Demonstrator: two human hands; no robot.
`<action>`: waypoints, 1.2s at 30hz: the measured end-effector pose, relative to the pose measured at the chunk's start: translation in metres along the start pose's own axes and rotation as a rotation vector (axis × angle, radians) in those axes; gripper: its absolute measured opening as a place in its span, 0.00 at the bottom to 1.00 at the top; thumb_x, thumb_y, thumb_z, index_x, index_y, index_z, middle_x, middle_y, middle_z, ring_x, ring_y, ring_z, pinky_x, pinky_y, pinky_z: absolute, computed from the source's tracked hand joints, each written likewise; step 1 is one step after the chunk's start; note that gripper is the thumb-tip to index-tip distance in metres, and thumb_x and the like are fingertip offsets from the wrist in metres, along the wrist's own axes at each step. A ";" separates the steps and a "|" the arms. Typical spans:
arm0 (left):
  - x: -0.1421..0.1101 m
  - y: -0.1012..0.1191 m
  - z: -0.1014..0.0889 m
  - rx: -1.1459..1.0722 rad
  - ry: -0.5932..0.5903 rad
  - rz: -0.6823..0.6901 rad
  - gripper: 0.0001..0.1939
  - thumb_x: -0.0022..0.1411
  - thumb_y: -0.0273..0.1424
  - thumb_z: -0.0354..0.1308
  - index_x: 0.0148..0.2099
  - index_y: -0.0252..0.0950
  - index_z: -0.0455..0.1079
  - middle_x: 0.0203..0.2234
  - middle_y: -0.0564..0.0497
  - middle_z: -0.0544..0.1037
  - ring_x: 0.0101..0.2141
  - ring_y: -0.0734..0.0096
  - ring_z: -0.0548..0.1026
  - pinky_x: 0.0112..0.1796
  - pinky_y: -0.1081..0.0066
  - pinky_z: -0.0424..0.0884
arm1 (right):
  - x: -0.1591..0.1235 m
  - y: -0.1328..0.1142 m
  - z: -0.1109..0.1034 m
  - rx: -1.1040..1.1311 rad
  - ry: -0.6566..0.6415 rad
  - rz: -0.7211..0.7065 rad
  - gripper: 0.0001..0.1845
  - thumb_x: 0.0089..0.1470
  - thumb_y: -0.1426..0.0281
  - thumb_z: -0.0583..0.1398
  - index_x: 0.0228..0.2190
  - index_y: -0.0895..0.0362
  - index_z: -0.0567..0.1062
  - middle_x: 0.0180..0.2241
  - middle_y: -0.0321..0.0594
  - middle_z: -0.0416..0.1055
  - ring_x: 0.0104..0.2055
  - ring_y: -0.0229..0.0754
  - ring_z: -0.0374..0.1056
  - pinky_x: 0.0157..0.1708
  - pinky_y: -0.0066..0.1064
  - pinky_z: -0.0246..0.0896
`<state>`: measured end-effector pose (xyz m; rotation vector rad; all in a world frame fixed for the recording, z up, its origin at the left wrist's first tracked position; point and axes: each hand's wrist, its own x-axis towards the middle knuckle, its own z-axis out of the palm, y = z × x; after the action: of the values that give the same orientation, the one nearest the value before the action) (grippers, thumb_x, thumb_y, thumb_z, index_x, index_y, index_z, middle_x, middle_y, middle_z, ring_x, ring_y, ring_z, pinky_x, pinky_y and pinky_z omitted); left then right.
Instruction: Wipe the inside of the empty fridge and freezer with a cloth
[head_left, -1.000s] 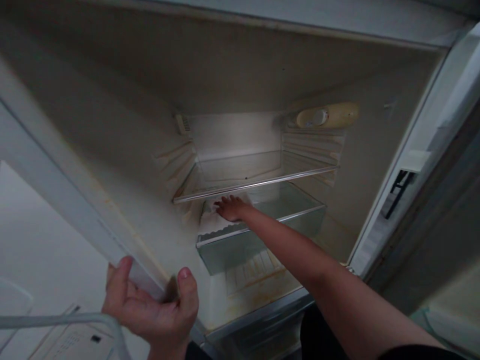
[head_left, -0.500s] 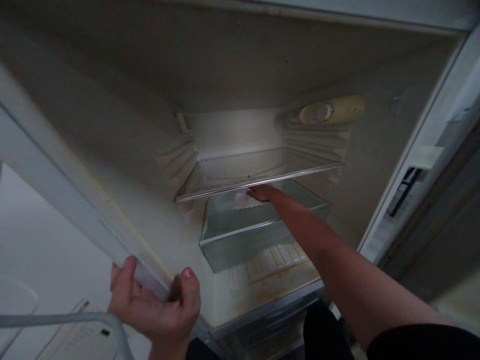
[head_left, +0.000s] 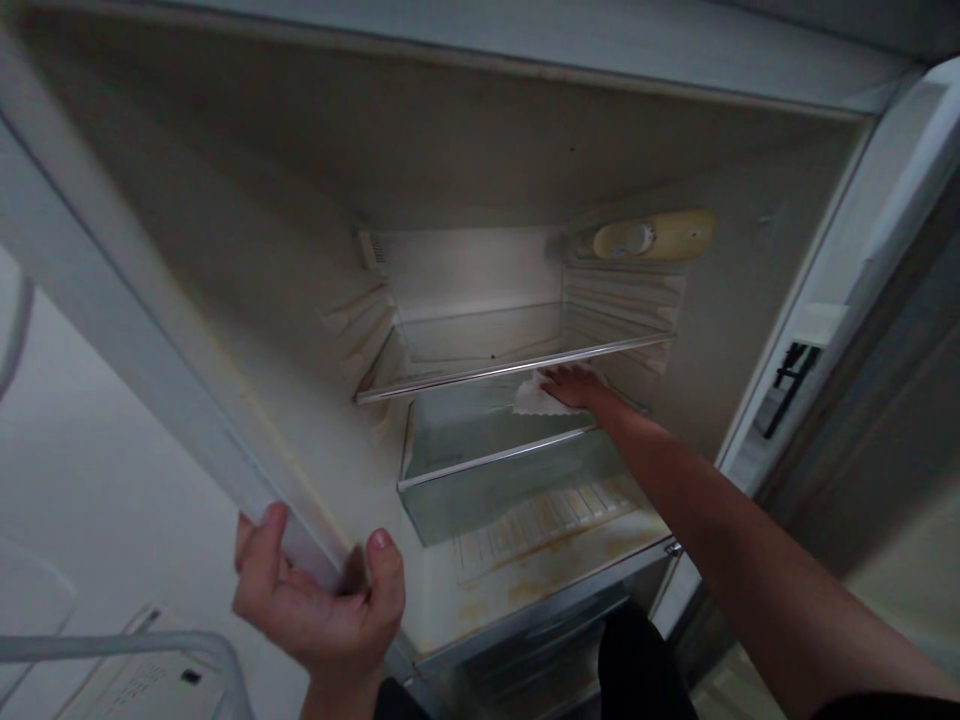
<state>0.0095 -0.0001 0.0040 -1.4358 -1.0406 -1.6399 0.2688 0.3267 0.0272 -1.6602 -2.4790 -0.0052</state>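
An open, empty fridge fills the view. My right hand (head_left: 574,385) reaches deep inside and presses a white cloth (head_left: 534,398) flat on the lower glass shelf (head_left: 480,440), toward its right side. The fingers lie on the cloth, just under the upper glass shelf (head_left: 487,355). My left hand (head_left: 326,605) grips the lower front edge of the fridge's left wall (head_left: 225,400), thumb inside and fingers outside.
A yellowed thermostat dial housing (head_left: 652,237) sits on the upper right inner wall. The fridge floor (head_left: 525,560) has brown stains. The open door (head_left: 862,300) stands at the right. A clear container rim (head_left: 150,650) lies at the lower left.
My right hand has slid the cloth from the left side of the lower shelf to the right side. The left hand has kept its hold on the fridge wall.
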 end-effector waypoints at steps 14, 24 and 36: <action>0.001 0.001 0.002 -0.010 0.019 0.019 0.51 0.48 0.28 0.66 0.74 0.38 0.54 0.66 0.38 0.61 0.67 0.40 0.58 0.68 0.37 0.53 | -0.056 -0.020 -0.005 0.026 -0.105 -0.044 0.33 0.70 0.54 0.40 0.72 0.43 0.52 0.75 0.40 0.40 0.76 0.62 0.40 0.70 0.62 0.38; -0.001 0.000 0.002 -0.016 0.033 -0.008 0.51 0.47 0.29 0.66 0.73 0.38 0.56 0.65 0.39 0.62 0.67 0.39 0.56 0.69 0.36 0.50 | -0.088 -0.103 -0.005 0.112 -0.038 -0.207 0.38 0.65 0.43 0.45 0.71 0.42 0.56 0.74 0.45 0.45 0.74 0.68 0.42 0.68 0.66 0.37; -0.004 -0.005 -0.002 0.021 -0.001 -0.001 0.53 0.44 0.29 0.67 0.73 0.40 0.55 0.66 0.41 0.61 0.67 0.36 0.55 0.69 0.35 0.46 | -0.072 -0.202 0.001 0.162 -0.118 -0.562 0.31 0.71 0.58 0.43 0.69 0.52 0.61 0.74 0.44 0.46 0.75 0.58 0.43 0.71 0.55 0.41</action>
<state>0.0051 0.0004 -0.0007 -1.4228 -1.0567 -1.6240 0.1103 0.1830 0.0336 -0.8864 -2.8561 0.2252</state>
